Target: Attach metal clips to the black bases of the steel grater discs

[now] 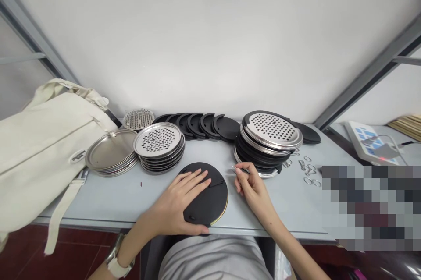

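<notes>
My left hand [179, 203] lies spread on a round black disc [215, 199] near the table's front edge, its thumb along the disc's near rim. A thin yellowish line shows along the disc's lower right edge. Just to the right, my right hand [248, 183] is closed in a pinch on a small metal ring [233, 168], held above the table. Behind that hand stands a tall stack of black and silver discs, topped by a perforated grater plate [272, 129]. Several loose metal rings [309, 168] lie to its right.
Left of the disc are a stack of grater plates [158, 140] and a stack of plain metal discs [112, 150]. Black discs [226, 127] overlap along the wall. A cream bag [49, 153] leans at the left; a power strip [371, 144] sits far right.
</notes>
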### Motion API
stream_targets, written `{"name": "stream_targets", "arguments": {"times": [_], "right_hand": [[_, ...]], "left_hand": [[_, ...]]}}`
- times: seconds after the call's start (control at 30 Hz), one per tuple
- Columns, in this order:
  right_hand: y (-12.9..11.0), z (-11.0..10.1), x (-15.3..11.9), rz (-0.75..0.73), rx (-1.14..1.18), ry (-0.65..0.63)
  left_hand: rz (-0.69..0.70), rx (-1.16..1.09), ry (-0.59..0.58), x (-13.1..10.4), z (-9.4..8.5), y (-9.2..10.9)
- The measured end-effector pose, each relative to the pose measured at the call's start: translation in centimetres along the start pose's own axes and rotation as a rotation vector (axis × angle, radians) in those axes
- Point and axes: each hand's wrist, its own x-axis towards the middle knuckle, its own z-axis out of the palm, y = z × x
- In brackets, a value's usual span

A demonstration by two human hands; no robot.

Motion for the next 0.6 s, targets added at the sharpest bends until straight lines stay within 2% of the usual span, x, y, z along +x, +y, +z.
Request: {"name": "stream_targets", "arguments": {"times": [0.3, 0.6], "right_hand": [[0.51, 0.54, 0.18, -0.053, 0.032, -0.11], [0.16, 0.24, 0.34, -0.042, -0.085, -0.098]], "left_hand": [[0.006, -0.016, 0.014, 0.06, -0.04, 0.04], [0.002, -0.023, 0.009, -0.01, -0.04, -0.05]]}}
